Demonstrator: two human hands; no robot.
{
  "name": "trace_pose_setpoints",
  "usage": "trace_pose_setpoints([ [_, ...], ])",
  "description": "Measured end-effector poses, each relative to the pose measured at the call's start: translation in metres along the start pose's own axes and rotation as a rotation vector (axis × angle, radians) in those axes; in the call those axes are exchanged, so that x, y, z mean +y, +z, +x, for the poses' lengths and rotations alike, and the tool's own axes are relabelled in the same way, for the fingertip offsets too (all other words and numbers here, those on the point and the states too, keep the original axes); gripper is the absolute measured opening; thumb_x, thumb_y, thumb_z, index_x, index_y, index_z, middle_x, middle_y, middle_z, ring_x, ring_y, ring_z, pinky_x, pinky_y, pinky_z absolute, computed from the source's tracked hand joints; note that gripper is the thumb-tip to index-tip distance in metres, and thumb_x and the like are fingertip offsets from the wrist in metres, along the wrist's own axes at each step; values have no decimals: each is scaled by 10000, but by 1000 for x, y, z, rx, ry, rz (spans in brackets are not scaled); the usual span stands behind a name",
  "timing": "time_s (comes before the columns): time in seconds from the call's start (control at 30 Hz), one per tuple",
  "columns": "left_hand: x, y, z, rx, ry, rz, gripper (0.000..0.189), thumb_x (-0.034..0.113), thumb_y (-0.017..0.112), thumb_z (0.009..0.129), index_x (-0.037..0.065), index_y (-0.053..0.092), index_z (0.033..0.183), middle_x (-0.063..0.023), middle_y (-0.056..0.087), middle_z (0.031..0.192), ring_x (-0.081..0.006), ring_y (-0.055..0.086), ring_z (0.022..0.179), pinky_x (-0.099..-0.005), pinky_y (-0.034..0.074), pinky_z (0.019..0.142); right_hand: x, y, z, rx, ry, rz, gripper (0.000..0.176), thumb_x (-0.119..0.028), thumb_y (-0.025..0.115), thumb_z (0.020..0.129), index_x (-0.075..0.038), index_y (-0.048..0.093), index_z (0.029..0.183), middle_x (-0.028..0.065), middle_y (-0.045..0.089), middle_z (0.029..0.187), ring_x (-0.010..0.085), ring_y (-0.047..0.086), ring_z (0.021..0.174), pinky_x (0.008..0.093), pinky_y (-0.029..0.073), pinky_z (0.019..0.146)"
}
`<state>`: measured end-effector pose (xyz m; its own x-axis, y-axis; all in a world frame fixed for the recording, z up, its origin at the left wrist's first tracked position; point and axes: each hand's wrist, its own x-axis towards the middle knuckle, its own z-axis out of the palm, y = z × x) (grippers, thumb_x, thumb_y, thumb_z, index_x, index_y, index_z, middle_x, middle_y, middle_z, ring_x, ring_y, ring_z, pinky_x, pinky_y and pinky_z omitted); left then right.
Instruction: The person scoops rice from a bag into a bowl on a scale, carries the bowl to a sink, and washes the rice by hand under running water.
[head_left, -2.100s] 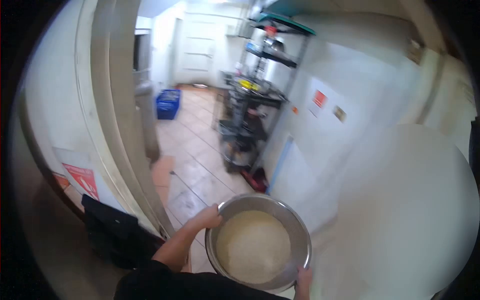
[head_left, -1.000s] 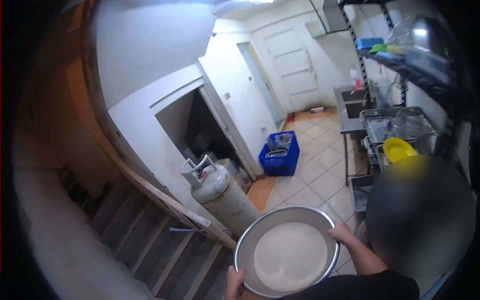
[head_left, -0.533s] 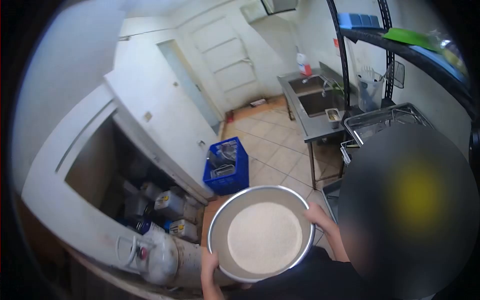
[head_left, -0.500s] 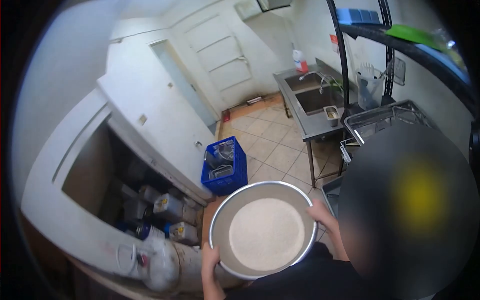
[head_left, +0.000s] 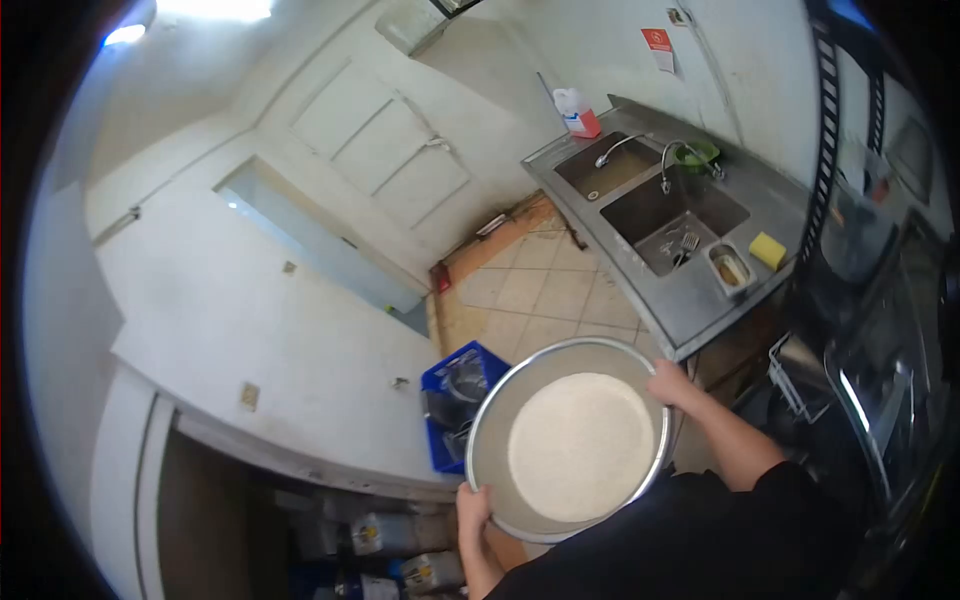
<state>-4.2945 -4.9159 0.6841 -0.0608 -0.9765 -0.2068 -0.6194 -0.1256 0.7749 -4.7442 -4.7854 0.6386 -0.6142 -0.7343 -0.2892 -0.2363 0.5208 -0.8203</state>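
Note:
A large round metal pot (head_left: 487, 440) with a rolled rim is held out in front of my body. Pale, fine-grained contents that look like rice (head_left: 580, 447) fill its bottom in an even layer. My left hand (head_left: 474, 507) grips the rim at the near left side, thumb over the edge. On the right side of the rim, my right hand (head_left: 671, 384) is closed around the edge. The fingers under the rim are hidden on both sides.
Ahead right stands a steel double sink (head_left: 675, 225) with a yellow sponge (head_left: 768, 251) and a small metal container (head_left: 730, 268). A blue crate (head_left: 443, 455) sits on the floor beside the pot. Black shelving (head_left: 822, 130) rises at right; plastic jugs (head_left: 385, 533) fill a low opening at left.
My view has turned and shifted toward the sink, and the pot has come along in both hands. A dark round blurred shape at right has left the view.

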Motion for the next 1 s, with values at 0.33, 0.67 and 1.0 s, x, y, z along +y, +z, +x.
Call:
trace_pose_setpoints([
  [0.33, 113, 68, 354, -117, 165, 200, 335, 138, 625, 879, -104, 622, 1110, -253, 707, 1046, -323, 693, 967, -408, 517, 875, -73, 45, 248, 181, 56, 188, 399, -179, 636, 802, 55, 672, 1123, 280, 706, 1075, 391, 692, 1024, 428, 523, 886],
  [0.67, 414, 298, 644, -521, 739, 330, 363, 200, 659, 873, -86, 622, 1093, -265, 716, 1000, -362, 707, 949, -427, 527, 837, -68, 0, 375, 724, 270, 861, 364, -48, 584, 859, 70, 606, 1203, 171, 694, 1098, 250, 675, 948, 353, 517, 853],
  [1.0, 551, 608, 776, -853, 788, 312, 344, 200, 656, 931, -57, 580, 1146, -221, 711, 1009, -296, 689, 970, -414, 515, 869, -16, -100, 580, 1089, 358, 862, 393, -116, 598, 867, 68, 625, 1214, 210, 709, 1118, 302, 682, 1025, 385, 496, 930],
])
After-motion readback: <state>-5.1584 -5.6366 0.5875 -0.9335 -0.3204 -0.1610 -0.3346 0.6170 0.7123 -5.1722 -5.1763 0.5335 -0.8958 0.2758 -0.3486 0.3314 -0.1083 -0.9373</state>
